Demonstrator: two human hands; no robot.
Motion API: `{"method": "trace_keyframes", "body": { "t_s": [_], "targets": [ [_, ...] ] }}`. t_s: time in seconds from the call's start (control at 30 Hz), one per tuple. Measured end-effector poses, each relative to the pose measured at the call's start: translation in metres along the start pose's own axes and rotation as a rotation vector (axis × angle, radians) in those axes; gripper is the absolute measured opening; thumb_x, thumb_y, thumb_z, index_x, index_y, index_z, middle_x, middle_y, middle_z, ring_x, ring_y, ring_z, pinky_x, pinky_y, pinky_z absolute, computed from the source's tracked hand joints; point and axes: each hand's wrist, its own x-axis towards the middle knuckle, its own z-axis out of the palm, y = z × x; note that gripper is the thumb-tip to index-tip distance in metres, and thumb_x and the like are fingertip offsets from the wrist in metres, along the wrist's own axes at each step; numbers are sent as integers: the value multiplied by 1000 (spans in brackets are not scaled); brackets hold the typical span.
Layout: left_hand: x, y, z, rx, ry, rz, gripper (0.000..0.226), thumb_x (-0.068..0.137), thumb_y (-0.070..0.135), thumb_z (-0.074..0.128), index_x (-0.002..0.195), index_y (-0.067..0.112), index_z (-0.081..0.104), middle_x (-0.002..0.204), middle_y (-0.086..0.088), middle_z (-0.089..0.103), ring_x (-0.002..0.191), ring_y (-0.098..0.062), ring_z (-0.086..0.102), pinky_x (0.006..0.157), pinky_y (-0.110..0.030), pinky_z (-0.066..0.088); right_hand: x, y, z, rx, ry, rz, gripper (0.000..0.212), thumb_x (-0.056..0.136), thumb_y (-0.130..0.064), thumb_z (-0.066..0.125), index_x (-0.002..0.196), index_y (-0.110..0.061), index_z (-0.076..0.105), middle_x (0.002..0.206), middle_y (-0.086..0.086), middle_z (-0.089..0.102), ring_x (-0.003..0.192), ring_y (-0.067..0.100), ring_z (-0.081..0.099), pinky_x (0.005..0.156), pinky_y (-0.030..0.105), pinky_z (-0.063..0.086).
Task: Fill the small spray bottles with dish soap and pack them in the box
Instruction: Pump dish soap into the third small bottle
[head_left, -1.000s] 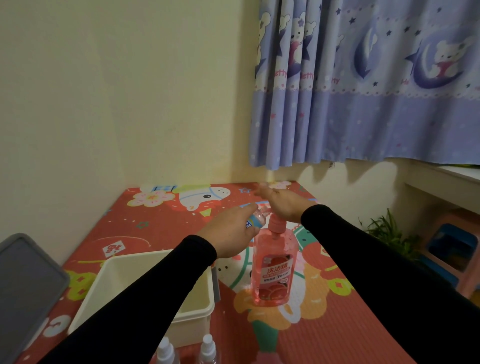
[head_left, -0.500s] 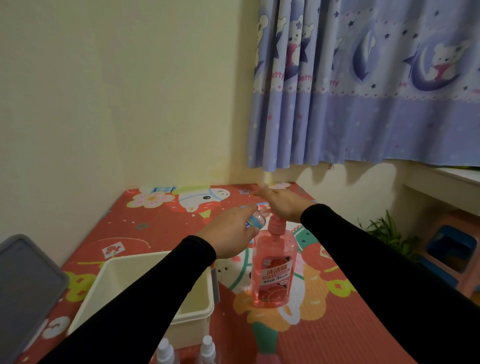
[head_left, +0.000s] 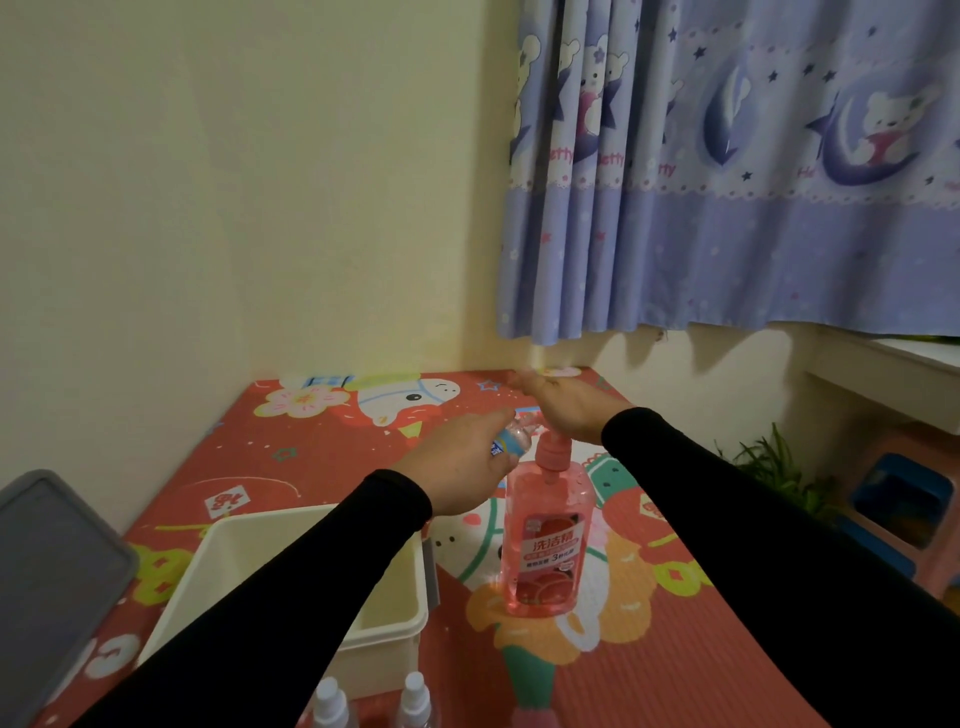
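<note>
A pink dish soap bottle (head_left: 545, 551) with a pump head stands upright on the red patterned mat. My right hand (head_left: 563, 402) lies flat on top of the pump, fingers straight. My left hand (head_left: 462, 462) grips a small clear spray bottle (head_left: 511, 441) with a blue label, tilted with its mouth at the pump's spout. A cream plastic box (head_left: 395, 631) sits at the near left, partly hidden by my left sleeve. Two more small spray bottles (head_left: 371, 701) with white caps stand at the bottom edge.
A grey lid (head_left: 52, 582) lies at the far left by the wall. The mat (head_left: 675, 649) reaches the wall corner under a blue curtain (head_left: 727, 171). To the right, beyond the mat's edge, are a green plant (head_left: 774, 467) and a pink and blue stool (head_left: 904, 509).
</note>
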Motion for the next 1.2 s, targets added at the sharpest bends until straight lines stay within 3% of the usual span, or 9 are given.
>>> {"method": "trace_keyframes", "body": {
  "t_s": [0.17,0.5,0.73,1.0,1.2],
  "targets": [
    [-2,-2,9,15,-37,-14,58,101,35,44,153,21,20,155,-4,31,140,-22,33,107,-30,31,-5,3,10,73,-23,38,59,103,-46,13,142,-17,46,151,2,40,140,19,34,112,31,23],
    [1,0,-2,8,3,1,53,100,34,46,148,21,29,147,-5,42,130,-24,43,101,-33,37,-1,-4,-6,21,8,-2,60,102,-49,10,142,-22,46,150,1,42,140,18,35,112,31,23],
    [-1,-2,9,23,-28,-13,57,101,33,43,152,20,21,154,-6,33,137,-23,36,104,-29,32,-1,5,11,77,-23,34,58,102,-48,15,141,-18,47,151,1,41,140,18,36,115,34,23],
    [2,0,-2,14,12,14,53,99,33,47,148,20,31,144,-6,46,127,-24,46,96,-30,38,1,0,-6,79,-8,6,62,100,-53,10,142,-24,46,150,-1,42,138,16,38,116,33,24],
    [-1,-3,9,24,-20,-7,55,101,32,43,151,20,24,151,-6,37,134,-24,40,101,-30,35,-3,2,10,115,-17,24,59,103,-46,13,140,-16,48,149,2,43,139,18,37,112,32,24]
  ]
}}
